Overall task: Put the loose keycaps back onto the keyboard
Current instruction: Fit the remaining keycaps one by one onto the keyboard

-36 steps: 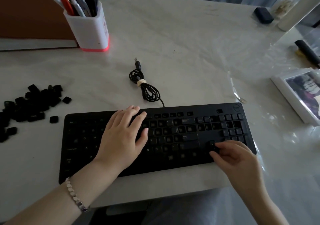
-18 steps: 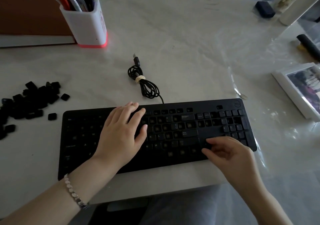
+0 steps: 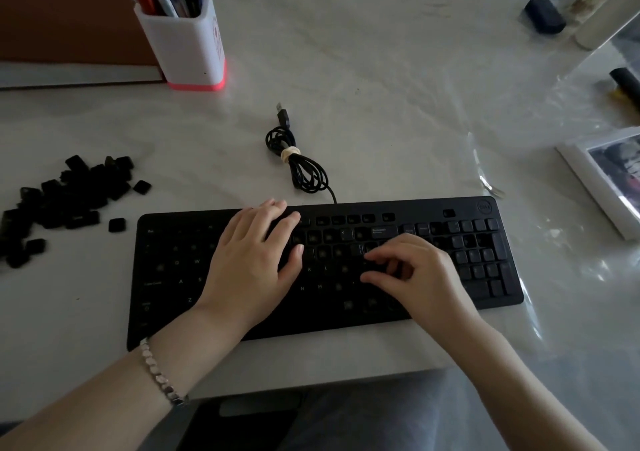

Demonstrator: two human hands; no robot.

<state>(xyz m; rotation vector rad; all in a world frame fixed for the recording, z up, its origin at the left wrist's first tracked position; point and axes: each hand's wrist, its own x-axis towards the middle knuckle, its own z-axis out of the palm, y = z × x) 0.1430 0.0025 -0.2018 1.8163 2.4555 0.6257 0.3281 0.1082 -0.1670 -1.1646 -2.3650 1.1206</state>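
Note:
A black keyboard [image 3: 412, 208] lies across the near part of the white table, with many keys bare on its left half. My left hand [image 3: 254, 263] rests flat on its upper middle, fingers straight and spread. Over the keys to the right of centre, my right hand [image 3: 412, 270] has bent fingers whose tips touch the keys; no keycap shows between them. A pile of loose black keycaps [image 3: 65, 197] lies on the table to the left, with a single keycap [image 3: 116, 224] near the keyboard's corner.
The keyboard's coiled cable with USB plug [image 3: 298, 159] lies just behind it. A white pen holder [image 3: 187, 41] stands at the back left, a framed picture [image 3: 602, 180] at the right edge, and small dark items [image 3: 543, 17] at the back right.
My right hand has moved from the keyboard's lower right, beside the number pad, left and up to the keys right of centre. The left hand has stayed in place.

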